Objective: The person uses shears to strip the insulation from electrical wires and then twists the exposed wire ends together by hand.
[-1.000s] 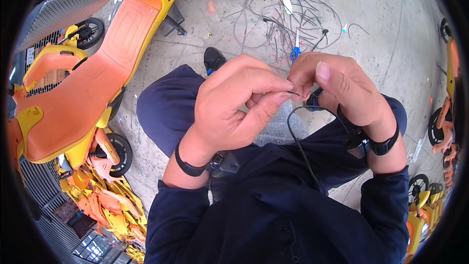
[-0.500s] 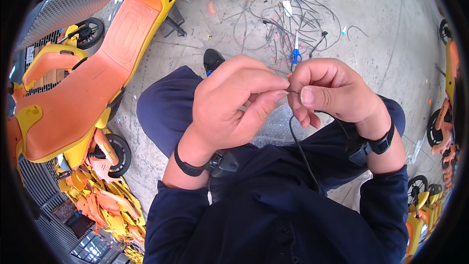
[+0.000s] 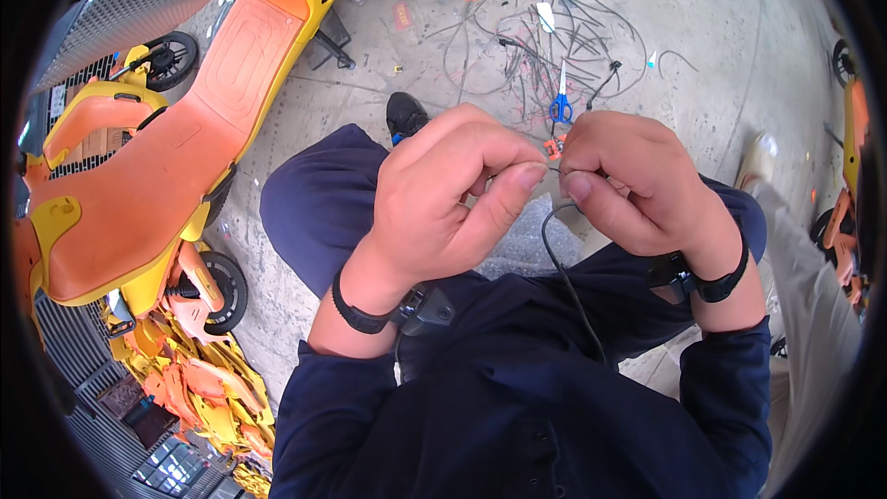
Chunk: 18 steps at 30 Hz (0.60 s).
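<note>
My left hand (image 3: 453, 199) and my right hand (image 3: 633, 180) meet above my lap, each with thumb and forefinger pinched. A short bit of thin dark cable shows between the two sets of fingertips, so both hands grip it. From below my right hand the black cable (image 3: 565, 282) loops out and runs down across my dark clothing. Its exact end is hidden by my fingers. Just beyond the hands, blue-handled scissors (image 3: 560, 109) and small orange pieces (image 3: 553, 147) lie on the floor.
A tangle of cut dark cables (image 3: 573, 32) spreads over the floor ahead. An orange and yellow scooter body (image 3: 176, 157) stands at the left, above stacked yellow panels (image 3: 208, 379). Bubble wrap (image 3: 527, 240) lies between my legs. At right stands another person's light trouser leg (image 3: 804, 314).
My right hand has turned over, its back now upward and its fingers curled in more. The cable loop has shifted with it. Another person's leg has come in at the right.
</note>
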Each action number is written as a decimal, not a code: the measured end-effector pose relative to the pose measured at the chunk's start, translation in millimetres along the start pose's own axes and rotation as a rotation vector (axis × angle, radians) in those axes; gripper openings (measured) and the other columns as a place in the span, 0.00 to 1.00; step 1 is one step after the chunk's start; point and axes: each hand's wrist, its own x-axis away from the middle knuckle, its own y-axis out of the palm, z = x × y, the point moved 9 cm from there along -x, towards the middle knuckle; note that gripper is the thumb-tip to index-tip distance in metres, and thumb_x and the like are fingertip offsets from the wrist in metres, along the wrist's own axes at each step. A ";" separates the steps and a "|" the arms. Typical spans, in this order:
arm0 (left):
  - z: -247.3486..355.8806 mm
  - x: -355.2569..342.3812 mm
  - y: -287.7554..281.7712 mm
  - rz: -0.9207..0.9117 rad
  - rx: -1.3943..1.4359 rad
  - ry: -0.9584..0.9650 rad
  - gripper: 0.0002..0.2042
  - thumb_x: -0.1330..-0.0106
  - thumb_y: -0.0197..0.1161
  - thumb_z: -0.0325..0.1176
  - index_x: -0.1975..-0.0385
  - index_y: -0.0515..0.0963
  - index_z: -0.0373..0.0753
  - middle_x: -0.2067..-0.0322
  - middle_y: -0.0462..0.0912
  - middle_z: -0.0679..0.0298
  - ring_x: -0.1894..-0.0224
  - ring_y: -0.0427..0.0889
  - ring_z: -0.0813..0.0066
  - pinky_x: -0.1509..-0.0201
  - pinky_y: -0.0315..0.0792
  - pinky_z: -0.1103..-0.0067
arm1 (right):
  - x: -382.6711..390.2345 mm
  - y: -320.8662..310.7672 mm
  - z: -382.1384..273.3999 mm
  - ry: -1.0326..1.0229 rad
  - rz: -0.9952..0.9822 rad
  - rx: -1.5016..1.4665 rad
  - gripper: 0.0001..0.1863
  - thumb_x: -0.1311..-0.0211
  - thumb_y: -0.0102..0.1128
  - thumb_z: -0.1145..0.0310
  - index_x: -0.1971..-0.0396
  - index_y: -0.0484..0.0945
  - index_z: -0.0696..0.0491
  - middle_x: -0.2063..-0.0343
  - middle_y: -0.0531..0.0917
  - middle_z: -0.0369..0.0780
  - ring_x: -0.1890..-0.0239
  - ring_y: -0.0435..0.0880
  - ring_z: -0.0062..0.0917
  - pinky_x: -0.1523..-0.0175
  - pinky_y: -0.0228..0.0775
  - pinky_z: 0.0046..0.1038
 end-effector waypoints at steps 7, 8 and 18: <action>-1.6 0.4 -0.1 0.035 -0.048 -0.008 0.03 0.43 0.65 0.22 0.70 0.79 0.35 0.78 0.76 0.64 0.81 0.71 0.77 0.79 0.64 0.83 | -1.3 -4.2 -9.6 -0.133 0.120 0.144 0.06 0.47 0.63 0.74 0.70 0.77 0.56 0.76 0.76 0.40 0.74 0.77 0.36 0.72 0.70 0.33; 0.1 -0.7 -0.1 0.029 -0.040 -0.007 0.03 0.43 0.65 0.22 0.70 0.79 0.34 0.79 0.75 0.64 0.81 0.70 0.79 0.79 0.62 0.83 | -1.4 -4.0 -8.4 -0.122 0.078 0.179 0.06 0.46 0.63 0.74 0.68 0.77 0.56 0.73 0.78 0.41 0.72 0.79 0.36 0.70 0.72 0.32; -8.6 6.9 -1.9 0.075 0.003 -0.058 0.01 0.40 0.63 0.23 0.71 0.78 0.34 0.77 0.75 0.64 0.80 0.68 0.80 0.77 0.61 0.84 | -0.6 1.6 -0.2 -0.048 0.070 -0.089 0.03 0.38 0.56 0.77 0.66 0.77 0.59 0.73 0.78 0.42 0.74 0.78 0.32 0.68 0.70 0.27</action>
